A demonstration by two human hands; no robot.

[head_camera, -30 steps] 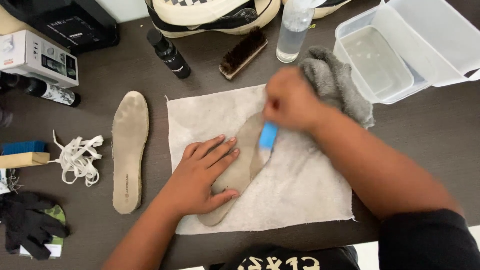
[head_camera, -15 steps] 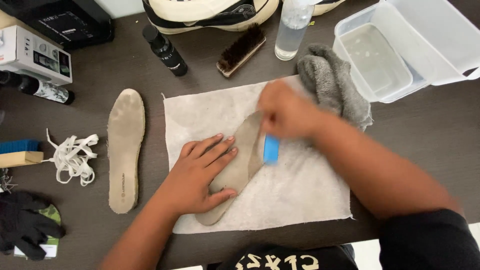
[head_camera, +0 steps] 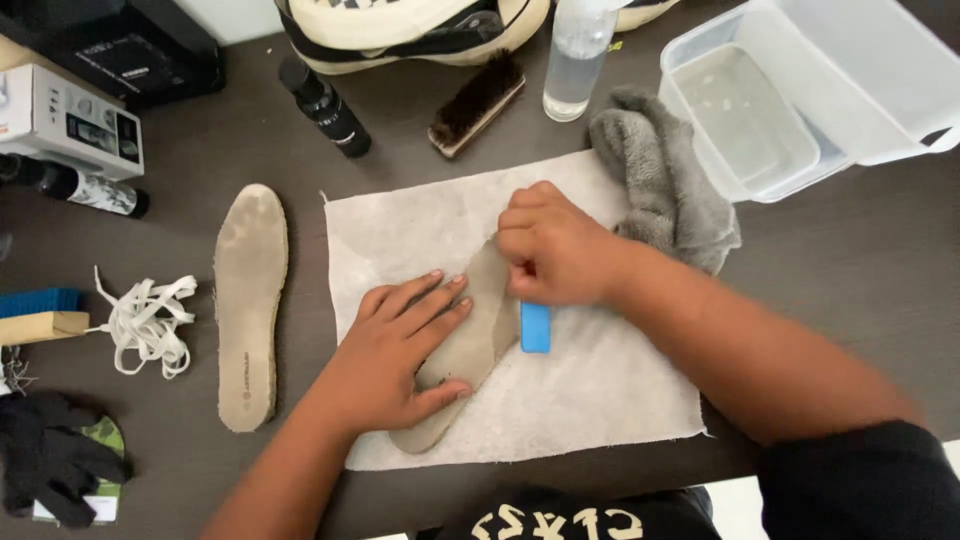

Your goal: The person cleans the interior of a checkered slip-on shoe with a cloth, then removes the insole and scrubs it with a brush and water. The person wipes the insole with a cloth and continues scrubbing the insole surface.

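Note:
A tan shoe insole [head_camera: 478, 330] lies at a slant on a white cloth [head_camera: 590, 385] spread on the dark table. My left hand [head_camera: 400, 345] lies flat on the insole's middle with its fingers spread, pinning it down. My right hand [head_camera: 555, 245] is closed around a small blue brush [head_camera: 535, 327] whose lower end sticks out below the fist. The brush touches the insole's right edge near its upper end. The insole's toe part is hidden under my right hand.
A second insole [head_camera: 248, 300] lies left of the cloth, beside white laces [head_camera: 145, 318]. A grey towel [head_camera: 665, 185], clear tub of water [head_camera: 745, 115], spray bottle [head_camera: 572, 62], wooden brush [head_camera: 476, 102], black bottle [head_camera: 325, 106] and shoes [head_camera: 400, 30] line the back. Black gloves [head_camera: 50, 460] are at front left.
My right hand with the blue brush has slid down and slightly left along the insole's edge. The left hand has stayed pressed on the insole.

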